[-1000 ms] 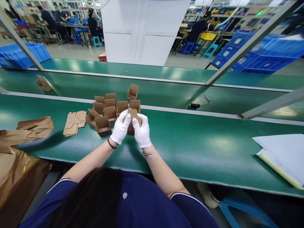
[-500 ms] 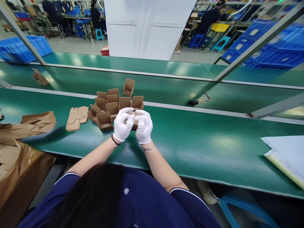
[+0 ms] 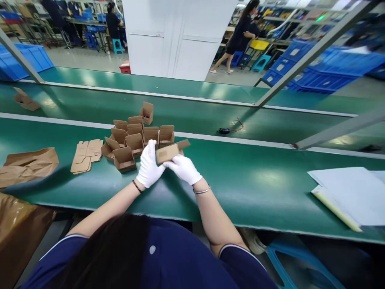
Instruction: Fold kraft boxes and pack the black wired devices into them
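We had both gloved hands up over the green table (image 3: 240,188), closed together on one small cardboard box (image 3: 170,151). Our left hand (image 3: 148,165) sat at the box's seven o'clock, its fingers (image 3: 150,149) laid flat against the near left end. Our right hand (image 3: 184,168) lay at the box's five o'clock, gripping it from beneath with fingertips pinched at its lower edge. The box rode above and between the two hands, tilted, its right end raised and a flap (image 3: 183,143) sticking out toward two o'clock.

Just beyond, at eleven o'clock from our grip, stood the cluster of folded boxes (image 3: 132,136) with open tops. A stack of flat blanks (image 3: 86,154) lay at nine o'clock, brown paper bags (image 3: 28,164) farther left. White sheets (image 3: 349,192) rested well apart at three o'clock.
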`<state>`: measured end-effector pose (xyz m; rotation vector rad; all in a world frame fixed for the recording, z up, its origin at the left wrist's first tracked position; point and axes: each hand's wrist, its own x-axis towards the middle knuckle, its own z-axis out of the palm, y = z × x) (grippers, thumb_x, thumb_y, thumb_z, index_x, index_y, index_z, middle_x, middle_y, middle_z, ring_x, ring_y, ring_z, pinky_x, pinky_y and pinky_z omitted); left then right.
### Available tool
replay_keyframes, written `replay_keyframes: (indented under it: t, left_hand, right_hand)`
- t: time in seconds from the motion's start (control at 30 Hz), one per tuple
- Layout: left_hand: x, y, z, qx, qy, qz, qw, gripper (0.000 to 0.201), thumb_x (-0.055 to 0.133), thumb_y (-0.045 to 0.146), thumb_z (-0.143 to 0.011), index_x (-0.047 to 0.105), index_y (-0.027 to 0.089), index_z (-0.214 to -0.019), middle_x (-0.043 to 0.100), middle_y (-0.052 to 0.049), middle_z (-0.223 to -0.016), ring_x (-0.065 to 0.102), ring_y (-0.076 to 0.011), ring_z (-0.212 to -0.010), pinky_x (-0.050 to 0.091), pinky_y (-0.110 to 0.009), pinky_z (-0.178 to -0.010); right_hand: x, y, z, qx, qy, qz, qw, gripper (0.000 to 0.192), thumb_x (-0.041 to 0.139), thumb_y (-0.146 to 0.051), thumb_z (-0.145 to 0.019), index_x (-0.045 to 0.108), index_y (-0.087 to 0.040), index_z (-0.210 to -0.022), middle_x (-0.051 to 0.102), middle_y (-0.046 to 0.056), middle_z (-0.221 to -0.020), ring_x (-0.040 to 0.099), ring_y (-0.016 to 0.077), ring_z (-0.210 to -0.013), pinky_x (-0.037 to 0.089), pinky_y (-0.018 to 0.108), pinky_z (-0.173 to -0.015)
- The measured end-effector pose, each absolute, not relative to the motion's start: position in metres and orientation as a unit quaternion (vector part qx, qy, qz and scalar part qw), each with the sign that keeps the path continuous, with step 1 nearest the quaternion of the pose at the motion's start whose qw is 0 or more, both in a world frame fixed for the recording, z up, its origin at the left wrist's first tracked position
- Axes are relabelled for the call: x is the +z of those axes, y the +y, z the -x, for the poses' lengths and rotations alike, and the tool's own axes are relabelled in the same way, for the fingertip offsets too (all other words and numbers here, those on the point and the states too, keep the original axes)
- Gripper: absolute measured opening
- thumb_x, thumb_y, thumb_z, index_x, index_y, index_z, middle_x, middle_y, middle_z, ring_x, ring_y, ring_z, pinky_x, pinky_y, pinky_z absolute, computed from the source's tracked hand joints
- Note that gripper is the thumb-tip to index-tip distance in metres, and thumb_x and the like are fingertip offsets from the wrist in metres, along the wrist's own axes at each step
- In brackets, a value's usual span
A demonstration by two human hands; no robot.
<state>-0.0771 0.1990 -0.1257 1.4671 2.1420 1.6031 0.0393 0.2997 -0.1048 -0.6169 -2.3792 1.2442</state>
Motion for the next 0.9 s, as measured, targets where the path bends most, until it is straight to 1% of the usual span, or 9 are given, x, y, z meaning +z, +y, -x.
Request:
replay_keyframes:
  t: [0.1, 0.17, 0.27, 0.4, 0.5, 0.57, 0.67, 0.8, 0.9]
  left_hand:
    - [-0.141, 0.202, 0.086, 0.436, 0.727, -0.517, 0.118, 0.113, 0.079, 0.041, -0.069, 0.016, 0.012, -0.158, 0.061, -0.022, -0.132, 0.058, -0.0406, -0.124, 0.041, -0.057, -0.109]
    - [-0.150, 0.202, 0.090, 0.422, 0.736, -0.495, 0.191, 0.115, 0.074, 0.035, -0.072, 0.003, 0.012, -0.159, 0.063, -0.020, -0.130, 0.062, -0.0366, -0.120, 0.046, -0.054, -0.106]
    - [-0.160, 0.194, 0.094, 0.412, 0.771, -0.428, 0.231, 0.112, 0.071, 0.028, -0.074, 0.000, 0.013, -0.159, 0.053, -0.022, -0.144, 0.052, -0.0355, -0.135, 0.043, -0.051, -0.112]
    - [-0.163, 0.174, 0.088, 0.394, 0.806, -0.419, 0.142, 0.108, 0.070, 0.032, -0.078, 0.002, 0.014, -0.159, 0.030, -0.025, -0.160, 0.031, -0.0382, -0.149, 0.032, -0.056, -0.121]
    - [-0.156, 0.157, 0.076, 0.403, 0.807, -0.433, 0.006, 0.100, 0.068, 0.037, -0.084, 0.005, 0.020, -0.160, 0.028, -0.022, -0.162, 0.031, -0.0379, -0.150, 0.033, -0.059, -0.120]
    - [-0.146, 0.149, 0.066, 0.416, 0.788, -0.451, -0.061, 0.091, 0.064, 0.035, -0.089, 0.008, 0.025, -0.160, 0.036, -0.018, -0.159, 0.039, -0.0351, -0.146, 0.038, -0.057, -0.118]
    - [-0.126, 0.148, 0.056, 0.439, 0.742, -0.502, -0.079, 0.079, 0.061, 0.030, -0.091, 0.020, 0.032, -0.158, 0.052, -0.013, -0.149, 0.052, -0.0310, -0.137, 0.046, -0.052, -0.113]
    - [-0.102, 0.173, 0.043, 0.495, 0.692, -0.514, 0.111, 0.051, 0.059, 0.034, -0.094, 0.049, 0.031, -0.143, 0.062, -0.010, -0.140, 0.061, -0.0284, -0.128, 0.048, -0.049, -0.112]
    - [-0.087, 0.205, 0.028, 0.571, 0.622, -0.415, 0.339, 0.056, 0.057, 0.037, -0.094, 0.044, 0.025, -0.147, 0.058, -0.014, -0.143, 0.062, -0.0270, -0.126, 0.049, -0.049, -0.112]
  right_hand:
    - [-0.095, 0.323, -0.048, 0.276, -0.952, 0.125, 0.052, 0.012, 0.067, -0.035, -0.085, 0.076, -0.026, -0.087, 0.076, 0.002, -0.096, 0.069, 0.0217, -0.087, 0.052, 0.031, -0.077]
    - [-0.086, 0.354, -0.049, 0.252, -0.960, 0.113, 0.038, 0.021, 0.061, -0.042, -0.091, 0.077, -0.029, -0.093, 0.076, -0.001, -0.099, 0.070, 0.0198, -0.091, 0.052, 0.029, -0.082]
    - [-0.075, 0.433, -0.053, 0.189, -0.933, 0.298, 0.066, 0.035, 0.043, -0.043, -0.101, 0.073, -0.029, -0.112, 0.072, 0.001, -0.117, 0.064, 0.0165, -0.110, 0.046, 0.026, -0.096]
    - [-0.072, 0.541, -0.065, 0.077, -0.854, 0.514, 0.037, 0.050, 0.046, -0.021, -0.096, 0.050, -0.012, -0.145, 0.049, 0.024, -0.145, 0.048, 0.0293, -0.132, 0.040, 0.041, -0.105]
    - [-0.083, 0.585, -0.075, 0.045, -0.830, 0.555, 0.020, 0.061, 0.058, -0.020, -0.089, 0.044, -0.008, -0.147, 0.031, 0.032, -0.154, 0.032, 0.0403, -0.141, 0.033, 0.054, -0.106]
    - [-0.093, 0.600, -0.078, 0.040, -0.835, 0.549, 0.000, 0.053, 0.066, -0.027, -0.086, 0.055, -0.016, -0.137, 0.036, 0.025, -0.153, 0.028, 0.0398, -0.143, 0.025, 0.057, -0.109]
    - [-0.102, 0.607, -0.076, 0.052, -0.849, 0.525, -0.029, 0.033, 0.067, -0.036, -0.087, 0.067, -0.018, -0.115, 0.062, 0.017, -0.126, 0.047, 0.0328, -0.128, 0.026, 0.050, -0.108]
    - [-0.101, 0.577, -0.068, 0.063, -0.860, 0.506, 0.017, 0.048, 0.054, -0.054, -0.093, 0.062, -0.017, -0.122, 0.066, 0.015, -0.116, 0.061, 0.0246, -0.100, 0.041, 0.035, -0.085]
    - [-0.094, 0.513, -0.067, 0.032, -0.875, 0.457, 0.155, 0.051, 0.054, -0.061, -0.090, 0.065, -0.020, -0.118, 0.066, 0.013, -0.114, 0.062, 0.0247, -0.095, 0.041, 0.032, -0.073]
